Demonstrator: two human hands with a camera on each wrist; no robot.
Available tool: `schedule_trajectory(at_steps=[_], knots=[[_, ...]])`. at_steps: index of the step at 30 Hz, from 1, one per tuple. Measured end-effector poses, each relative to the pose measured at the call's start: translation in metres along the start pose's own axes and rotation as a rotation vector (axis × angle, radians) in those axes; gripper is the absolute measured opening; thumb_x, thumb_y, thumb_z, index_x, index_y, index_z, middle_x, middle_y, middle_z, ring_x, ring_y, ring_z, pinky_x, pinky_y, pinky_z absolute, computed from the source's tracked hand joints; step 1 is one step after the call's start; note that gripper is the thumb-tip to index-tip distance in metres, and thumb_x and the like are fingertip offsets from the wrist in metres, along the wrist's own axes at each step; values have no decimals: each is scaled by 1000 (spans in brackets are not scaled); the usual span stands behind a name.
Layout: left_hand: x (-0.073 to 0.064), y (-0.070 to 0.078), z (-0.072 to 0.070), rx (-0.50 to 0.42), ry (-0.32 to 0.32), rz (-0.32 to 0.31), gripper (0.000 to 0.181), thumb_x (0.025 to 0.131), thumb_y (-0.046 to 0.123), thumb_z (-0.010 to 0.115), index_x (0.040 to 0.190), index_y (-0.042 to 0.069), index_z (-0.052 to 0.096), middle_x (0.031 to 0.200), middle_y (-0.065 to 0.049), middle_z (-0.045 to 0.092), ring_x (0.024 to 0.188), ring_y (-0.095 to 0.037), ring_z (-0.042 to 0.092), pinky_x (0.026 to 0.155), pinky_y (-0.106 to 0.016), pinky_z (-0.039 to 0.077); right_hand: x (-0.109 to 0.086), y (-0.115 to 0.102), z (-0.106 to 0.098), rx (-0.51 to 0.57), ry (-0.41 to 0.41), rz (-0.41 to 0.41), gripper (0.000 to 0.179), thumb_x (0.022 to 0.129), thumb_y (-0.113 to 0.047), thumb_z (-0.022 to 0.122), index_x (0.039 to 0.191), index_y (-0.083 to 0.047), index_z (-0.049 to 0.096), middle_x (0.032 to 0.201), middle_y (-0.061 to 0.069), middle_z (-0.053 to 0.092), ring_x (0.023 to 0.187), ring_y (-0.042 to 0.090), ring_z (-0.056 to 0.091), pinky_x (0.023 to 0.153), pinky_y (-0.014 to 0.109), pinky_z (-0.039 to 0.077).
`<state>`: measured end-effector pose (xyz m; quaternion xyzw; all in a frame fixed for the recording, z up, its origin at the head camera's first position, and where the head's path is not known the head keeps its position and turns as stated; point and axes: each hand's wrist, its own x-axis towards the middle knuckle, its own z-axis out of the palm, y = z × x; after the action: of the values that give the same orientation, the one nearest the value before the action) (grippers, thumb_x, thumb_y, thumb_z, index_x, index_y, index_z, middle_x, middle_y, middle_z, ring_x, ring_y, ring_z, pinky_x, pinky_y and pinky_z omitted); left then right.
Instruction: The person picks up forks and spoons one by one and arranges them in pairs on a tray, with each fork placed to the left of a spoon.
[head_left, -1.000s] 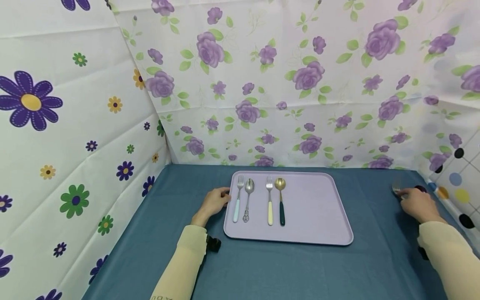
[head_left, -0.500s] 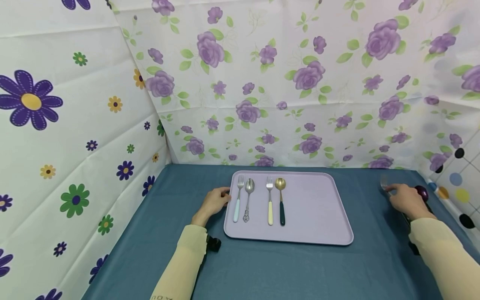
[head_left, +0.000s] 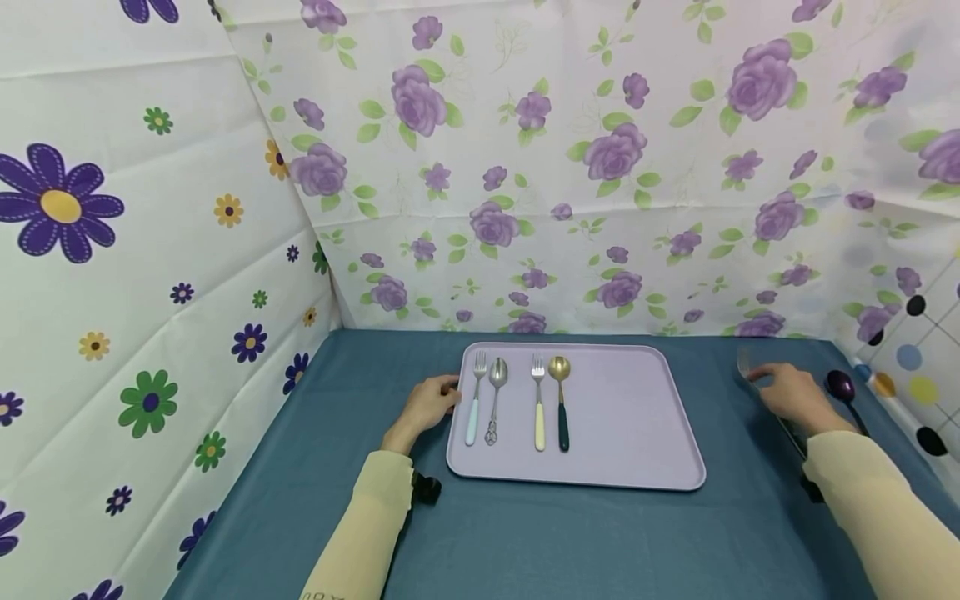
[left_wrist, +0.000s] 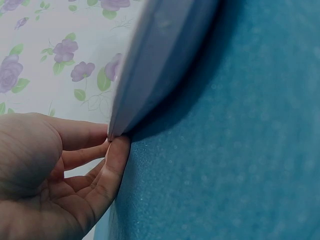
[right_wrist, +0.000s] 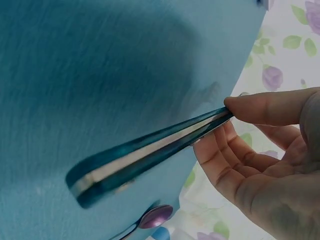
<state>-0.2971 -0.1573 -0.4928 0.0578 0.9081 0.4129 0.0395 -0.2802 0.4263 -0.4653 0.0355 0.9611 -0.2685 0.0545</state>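
At the left edge of the lilac tray (head_left: 622, 417), my left hand (head_left: 429, 406) pinches the rim between thumb and fingers, as the left wrist view shows. My right hand (head_left: 797, 398) holds a fork (head_left: 744, 364) over the cloth to the right of the tray. Its dark green handle (right_wrist: 150, 152) with a pale metal strip runs out from between thumb and fingers in the right wrist view. On the tray lie a light-blue-handled fork (head_left: 474, 408), a silver spoon (head_left: 495, 400), a cream-handled fork (head_left: 539, 408) and a gold spoon with a dark green handle (head_left: 563, 417).
A dark purple spoon (head_left: 842, 387) lies on the blue cloth (head_left: 570, 542) beyond my right wrist. Flower-printed sheets (head_left: 570, 167) rise behind and at the left. A dotted sheet (head_left: 922, 392) stands on the right.
My right hand has moved left toward the tray with the fork, uncovering the purple spoon. The left hand and the tray stay put.
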Motion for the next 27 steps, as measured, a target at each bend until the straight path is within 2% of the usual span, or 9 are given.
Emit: schedule_trajectory(at_steps=[9,12,16,20,27], knots=[[-1,0,1,6,-2,-1,42,106,13,59,146,0,59,105,-10,71,92,-24,74,84,-40,61,4,-11,5,-18,-17,-30,49,89,1,42,134,13,57,126,45,45,52,15,32,50,32,34],[0,-1,1,6,0,3,42,106,12,58,146,-1,59,106,-11,71,92,-24,74,83,-40,62,6,-16,8,-12,-34,-36,51,86,2,44,134,13,58,120,41,50,51,15,34,50,33,36],[2,-2,2,16,5,3,42,106,13,58,145,-1,59,106,-11,71,91,-23,74,83,-39,61,7,-24,12,0,-65,-30,54,83,3,44,135,13,57,97,27,59,50,13,35,50,32,37],[2,-3,2,18,7,-2,42,106,13,58,145,0,59,109,-12,71,91,-23,74,82,-39,61,8,-31,15,4,-91,-21,54,85,4,43,137,14,55,80,16,60,48,13,35,49,32,37],[2,-2,3,19,10,-1,42,106,13,59,145,0,59,110,-13,72,91,-24,74,82,-39,62,7,-40,18,3,-104,-33,52,87,4,44,136,15,55,88,19,63,48,13,36,49,33,39]])
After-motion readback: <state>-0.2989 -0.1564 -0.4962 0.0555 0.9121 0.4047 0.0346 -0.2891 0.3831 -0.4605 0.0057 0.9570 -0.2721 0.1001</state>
